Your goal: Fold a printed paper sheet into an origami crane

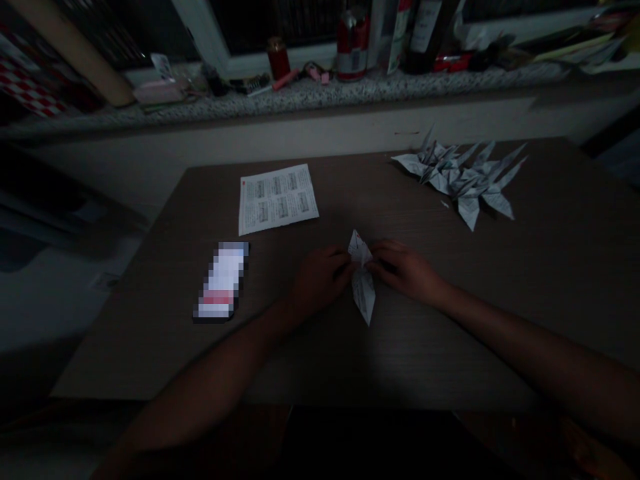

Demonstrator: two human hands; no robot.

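A long diamond of folded printed paper (363, 297) lies between my hands near the middle of the dark wooden table (450, 347). Its points face away from me and towards me. My left hand (323, 275) pinches its left edge at the waist. From the other side, my right hand (404, 270) grips the right edge with thumb and fingers. Beyond my right hand rests a cluster of folded paper cranes (460, 173), several of them with pointed wings sticking up. To the far left of the folded paper is a flat printed sheet (278, 199).
A phone with a lit, blurred screen (223, 280) lies left of my left forearm. Behind the table runs a granite windowsill (310, 93) crowded with a red can (353, 47), a jar (278, 60), a dark bottle (425, 37) and small clutter. A small paper scrap (445, 204) lies by the cranes.
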